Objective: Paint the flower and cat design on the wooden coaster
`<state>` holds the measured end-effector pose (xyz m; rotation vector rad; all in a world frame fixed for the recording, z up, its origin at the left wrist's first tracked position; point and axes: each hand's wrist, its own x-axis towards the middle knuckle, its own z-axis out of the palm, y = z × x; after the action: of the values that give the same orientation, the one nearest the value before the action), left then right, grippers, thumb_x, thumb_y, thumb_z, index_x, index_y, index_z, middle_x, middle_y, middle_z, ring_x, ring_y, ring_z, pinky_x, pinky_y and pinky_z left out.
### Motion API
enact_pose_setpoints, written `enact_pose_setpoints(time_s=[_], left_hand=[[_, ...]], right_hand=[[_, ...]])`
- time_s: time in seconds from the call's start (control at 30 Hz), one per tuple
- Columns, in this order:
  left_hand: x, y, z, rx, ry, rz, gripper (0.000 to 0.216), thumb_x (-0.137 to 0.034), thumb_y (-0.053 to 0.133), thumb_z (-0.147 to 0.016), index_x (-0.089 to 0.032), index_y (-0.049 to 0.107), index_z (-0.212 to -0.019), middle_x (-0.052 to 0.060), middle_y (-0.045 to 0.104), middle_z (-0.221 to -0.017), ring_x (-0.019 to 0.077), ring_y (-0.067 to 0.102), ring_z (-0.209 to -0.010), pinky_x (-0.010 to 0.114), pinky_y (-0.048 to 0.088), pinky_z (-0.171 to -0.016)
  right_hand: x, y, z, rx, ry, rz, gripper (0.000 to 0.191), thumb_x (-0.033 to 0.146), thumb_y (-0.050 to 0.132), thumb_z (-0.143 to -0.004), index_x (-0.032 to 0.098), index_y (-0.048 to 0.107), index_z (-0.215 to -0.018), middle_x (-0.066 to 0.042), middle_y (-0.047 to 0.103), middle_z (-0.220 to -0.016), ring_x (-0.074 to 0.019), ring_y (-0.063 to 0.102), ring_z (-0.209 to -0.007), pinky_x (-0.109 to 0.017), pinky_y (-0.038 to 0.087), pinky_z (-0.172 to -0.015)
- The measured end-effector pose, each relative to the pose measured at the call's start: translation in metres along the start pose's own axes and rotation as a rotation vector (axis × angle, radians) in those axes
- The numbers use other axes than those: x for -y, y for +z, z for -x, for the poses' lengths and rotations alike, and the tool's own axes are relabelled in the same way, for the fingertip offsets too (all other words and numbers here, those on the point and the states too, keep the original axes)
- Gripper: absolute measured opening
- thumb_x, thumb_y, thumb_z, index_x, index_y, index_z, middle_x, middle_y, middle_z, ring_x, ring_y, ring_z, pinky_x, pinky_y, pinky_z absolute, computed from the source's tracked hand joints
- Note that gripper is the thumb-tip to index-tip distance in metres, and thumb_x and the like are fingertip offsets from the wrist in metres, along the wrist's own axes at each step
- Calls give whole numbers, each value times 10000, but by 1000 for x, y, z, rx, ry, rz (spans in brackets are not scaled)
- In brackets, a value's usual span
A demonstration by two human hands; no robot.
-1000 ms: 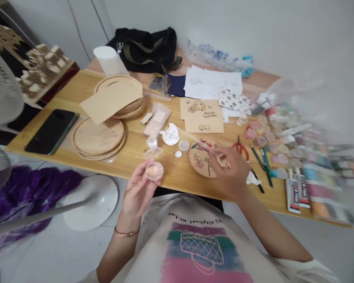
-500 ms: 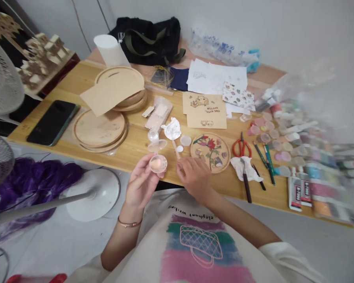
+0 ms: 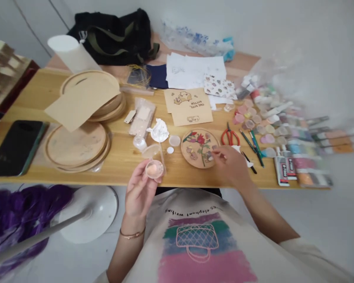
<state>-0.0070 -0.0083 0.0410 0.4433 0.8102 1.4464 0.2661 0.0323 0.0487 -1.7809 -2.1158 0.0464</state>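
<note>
My left hand [image 3: 142, 188] holds a small clear plastic cup [image 3: 154, 169], its hinged lid [image 3: 151, 151] raised, with peach-coloured material inside. A thin clear stick [image 3: 162, 157] stands beside the cup. My right hand [image 3: 232, 165] is over the right edge of a round wooden plaque [image 3: 196, 157] decorated with red flowers and green leaves. Its fingers are bent and slightly apart, and nothing shows between them. That hand covers much of a white tissue [image 3: 250, 164] and the dark-handled tool lying on it. Red-handled scissors [image 3: 230, 137] lie just behind.
Wooden round plates [image 3: 75, 145] and a phone [image 3: 16, 147] lie at left. Crumpled white clay-like material [image 3: 159, 131], a small jar [image 3: 139, 143] and printed cards [image 3: 190, 108] sit mid-table. Pencils [image 3: 255, 145], glue tubes [image 3: 281, 169] and several small cups [image 3: 249, 124] crowd the right.
My right hand has moved right, from the stick near the cup to beside the plaque and tissue. The left hand keeps the cup. The camera view has turned toward the right.
</note>
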Motion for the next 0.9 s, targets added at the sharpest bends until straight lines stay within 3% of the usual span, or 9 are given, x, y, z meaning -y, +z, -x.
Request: enact_pose_setpoints(time_s=[0.1,0.2,0.4,0.53,0.63,0.73,0.83,0.9], left_hand=[[4,6,-4,38,-29,-12,317,-345,871,-685,-245,771,-969,35,720,-855,117,588,-665,231,503,-585],[8,13,-7,81,-54,-22,313,-344,867,-694,-243,769,-974,37,726,-874,114,593,-663,234,512,-595],[19,32,-10,137,-95,-44,307,-316,870,-698,-255,783,-986,25,730,-898,102,617,-704,188,520,-599],[28,46,-11,168,-116,-89,307,-328,861,-709,-266,776,-997,24,721,-934,100,604,-709,191,519,-604],[35,57,-12,193,-142,-131,308,-343,852,-723,-276,769,-1012,21,718,-943,105,606,-718,201,518,-623],[44,67,-13,238,-182,-152,307,-345,839,-743,-288,760,-1034,11,719,-961,95,595,-702,208,510,-631],[55,76,-15,270,-219,-171,324,-354,834,-751,-302,749,-1060,4,719,-985,94,596,-704,217,502,-634],[61,80,-15,286,-237,-199,342,-362,833,-755,-305,738,-1078,6,716,-1020,98,604,-723,223,503,-646]], right_hand=[[-48,-24,14,-59,202,62,429,526,452,-949,228,661,-723,-82,673,-718,-169,576,-597,-317,397,-548],[-68,-38,43,-20,341,67,434,564,506,-895,222,646,-667,-62,641,-618,-158,540,-512,-308,338,-491],[-48,-29,88,129,598,7,257,465,611,-747,223,688,-785,-29,683,-656,-181,602,-545,-279,364,-489],[-46,-27,99,-48,728,-59,313,461,559,-720,202,715,-805,-47,688,-665,-175,602,-571,-283,421,-544],[-53,-36,110,-188,693,-137,327,453,568,-744,183,725,-842,-44,677,-653,-155,577,-542,-283,455,-565],[-58,-55,121,-298,478,-201,174,364,651,-789,231,724,-874,-5,678,-672,-132,586,-549,-253,447,-537],[-54,-79,122,-260,288,-187,143,331,644,-866,316,715,-990,10,732,-856,-120,647,-676,-235,435,-530],[-48,-95,117,-197,238,-165,170,410,593,-906,359,707,-1020,14,741,-920,-122,661,-733,-243,465,-567]])
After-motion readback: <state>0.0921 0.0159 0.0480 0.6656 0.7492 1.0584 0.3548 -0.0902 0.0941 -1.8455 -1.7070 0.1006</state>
